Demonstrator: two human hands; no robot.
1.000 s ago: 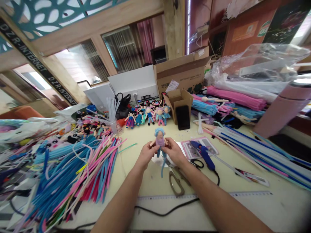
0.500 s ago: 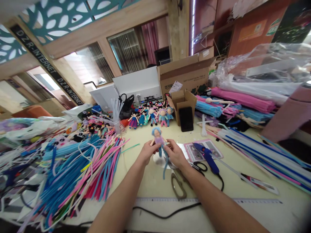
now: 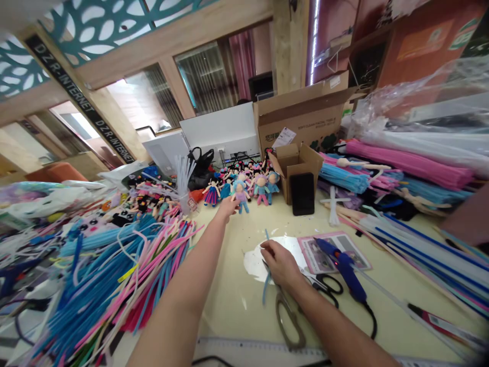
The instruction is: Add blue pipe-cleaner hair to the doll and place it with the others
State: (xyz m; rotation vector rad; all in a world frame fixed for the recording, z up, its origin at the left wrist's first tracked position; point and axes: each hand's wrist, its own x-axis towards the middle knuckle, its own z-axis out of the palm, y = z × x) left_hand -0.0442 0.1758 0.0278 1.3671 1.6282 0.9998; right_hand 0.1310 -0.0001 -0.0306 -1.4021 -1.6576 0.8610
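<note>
My left hand (image 3: 228,208) reaches far forward over the table. Its fingers are closed on a small pipe-cleaner doll (image 3: 241,198) with blue hair, a lilac top and blue legs, upright in front of a crowd of similar dolls (image 3: 262,188). Nearer to me, my right hand (image 3: 281,262) is curled above a white sheet (image 3: 254,261). A blue pipe cleaner (image 3: 265,293) shows above and below its fingertips; the part between is hidden. Close beside that hand lie grey-handled scissors (image 3: 286,321) and black-handled scissors (image 3: 330,284).
A blue glue gun (image 3: 346,270) rests on a pink-edged card (image 3: 311,255). Piles of coloured pipe cleaners (image 3: 110,285) cover the left side, with more bundles (image 3: 412,160) at right. A phone (image 3: 302,193) leans on a small carton (image 3: 296,160). A ruler (image 3: 237,346) lies along the front.
Both hands were together on the doll. My left hand has carried it forward to the other dolls, while my right hand has let go of it and stays low over the white sheet.
</note>
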